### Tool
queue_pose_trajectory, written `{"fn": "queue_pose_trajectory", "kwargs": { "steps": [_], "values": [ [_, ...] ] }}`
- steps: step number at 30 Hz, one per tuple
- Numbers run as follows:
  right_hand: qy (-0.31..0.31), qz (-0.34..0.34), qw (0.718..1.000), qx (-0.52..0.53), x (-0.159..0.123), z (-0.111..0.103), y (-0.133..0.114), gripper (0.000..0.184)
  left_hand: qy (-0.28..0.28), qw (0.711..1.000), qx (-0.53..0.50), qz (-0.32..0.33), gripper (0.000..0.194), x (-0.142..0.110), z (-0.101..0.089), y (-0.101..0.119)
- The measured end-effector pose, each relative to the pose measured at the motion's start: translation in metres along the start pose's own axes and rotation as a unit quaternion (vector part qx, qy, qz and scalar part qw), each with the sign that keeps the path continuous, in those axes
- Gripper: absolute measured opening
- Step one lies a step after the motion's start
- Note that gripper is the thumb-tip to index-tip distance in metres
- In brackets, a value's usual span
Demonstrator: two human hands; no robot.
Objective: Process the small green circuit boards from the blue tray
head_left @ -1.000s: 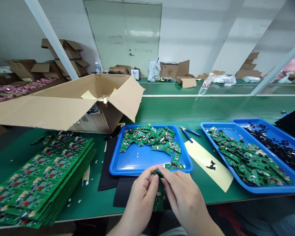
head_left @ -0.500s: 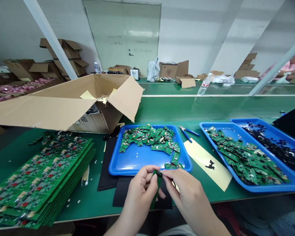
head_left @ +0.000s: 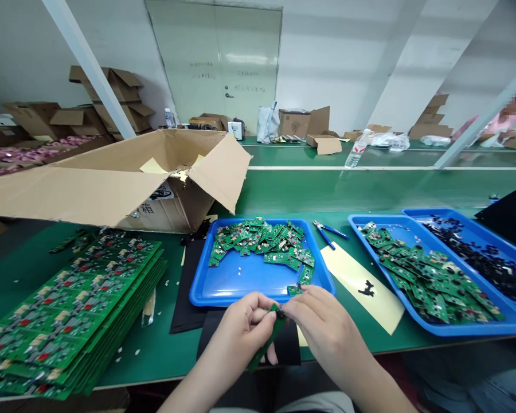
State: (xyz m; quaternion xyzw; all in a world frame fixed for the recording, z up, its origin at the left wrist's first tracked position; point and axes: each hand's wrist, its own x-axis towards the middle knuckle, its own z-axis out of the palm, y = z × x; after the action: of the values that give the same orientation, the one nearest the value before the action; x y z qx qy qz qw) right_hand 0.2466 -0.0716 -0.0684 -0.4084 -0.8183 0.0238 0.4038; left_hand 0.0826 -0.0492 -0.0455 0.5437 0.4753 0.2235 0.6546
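Both hands are brought together at the near edge of the bench, just in front of the middle blue tray (head_left: 223, 292). The left hand (head_left: 241, 330) is curled, its thumb and fingertips closed on the upper part of a narrow green circuit board strip (head_left: 267, 338), which slants down and to the left out of the grip. The right hand (head_left: 322, 327) is turned palm down, wrist angled in from the right, and its fingertips are pinched on the top end of the same strip, so that the two hands touch there. Both forearms enter from the near edge.

The strip is thin, flat and rigid, glossy green. It is held above a matte black mat (head_left: 189, 287) spread on the green bench top (head_left: 284, 195).

The middle tray is smooth moulded plastic with a raised rim; small green boards (head_left: 262, 238) are heaped at its far side. To the right, a pale yellow paper sheet (head_left: 363, 289) carries a small black part, and blue-handled cutters (head_left: 329, 232) lie just beyond it. Farther right, a second blue tray (head_left: 370, 252) is filled with more cut boards, and a third (head_left: 490, 235) with small black pieces. At the left, large green panels (head_left: 69, 310) are stacked flat, studded with red and grey components. An open corrugated cardboard box (head_left: 112, 183) stands behind them, flaps spread.
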Motion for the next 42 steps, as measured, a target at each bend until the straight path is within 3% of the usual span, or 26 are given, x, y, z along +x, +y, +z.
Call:
{"fn": "queue_pose_trajectory", "kwargs": {
  "steps": [6,11,17,25,30,38,42],
  "values": [
    [-0.049,-0.042,0.991,0.121,-0.003,-0.002,0.011,0.014,-0.093,0.992,-0.067,-0.054,0.024,-0.005,-0.008,0.002],
    [-0.094,0.04,0.963,0.25,-0.006,-0.005,0.015,0.01,-0.104,0.989,-0.095,-0.046,0.025,-0.008,-0.008,0.002],
    [-0.053,0.062,0.975,0.207,-0.005,-0.011,0.003,0.014,-0.038,0.996,-0.08,0.0,0.027,-0.008,-0.005,0.004],
    [0.056,0.113,0.982,0.14,-0.009,-0.001,-0.017,0.012,0.035,0.994,-0.086,0.065,0.029,-0.009,0.006,-0.003],
    [0.053,0.088,0.99,0.096,-0.005,-0.002,-0.015,0.014,0.022,0.994,-0.054,0.098,0.02,-0.011,0.003,-0.005],
    [0.039,0.007,0.999,0.033,-0.005,-0.003,-0.011,0.017,-0.072,0.997,-0.002,0.024,0.016,-0.012,-0.009,0.005],
    [0.036,-0.011,0.998,0.041,-0.005,0.0,-0.008,0.02,-0.079,0.996,0.019,0.027,0.014,-0.007,-0.009,0.002]
  ]
}}
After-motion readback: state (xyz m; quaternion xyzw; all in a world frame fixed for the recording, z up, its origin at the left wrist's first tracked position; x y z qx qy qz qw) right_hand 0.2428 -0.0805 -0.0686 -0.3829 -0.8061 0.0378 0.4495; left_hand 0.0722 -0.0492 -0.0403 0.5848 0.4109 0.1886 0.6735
